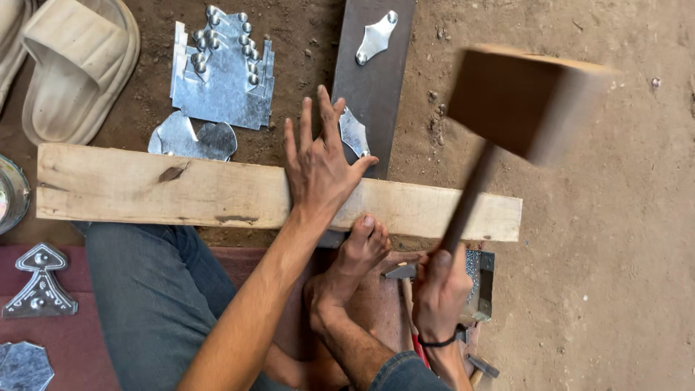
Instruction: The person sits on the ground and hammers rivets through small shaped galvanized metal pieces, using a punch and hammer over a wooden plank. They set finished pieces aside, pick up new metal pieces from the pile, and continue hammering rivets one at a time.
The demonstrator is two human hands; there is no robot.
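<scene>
Left hand (318, 163) on plank (159, 190), right hand (439, 289) raising mallet (521, 101)

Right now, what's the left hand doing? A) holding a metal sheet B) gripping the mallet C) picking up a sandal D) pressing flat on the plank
D: the left hand lies spread, palm down, on the plank; the right hand holds the mallet.

Rough, pale sawn wood in the plank (217, 192); smoother brown wood in the mallet (523, 101). Shiny, dimpled sheet metal in the plates (221, 72); dark matt metal in the strip (373, 80). Dusty, gritty earth floor (594, 289). Matt cream rubber sandal (76, 69).
</scene>
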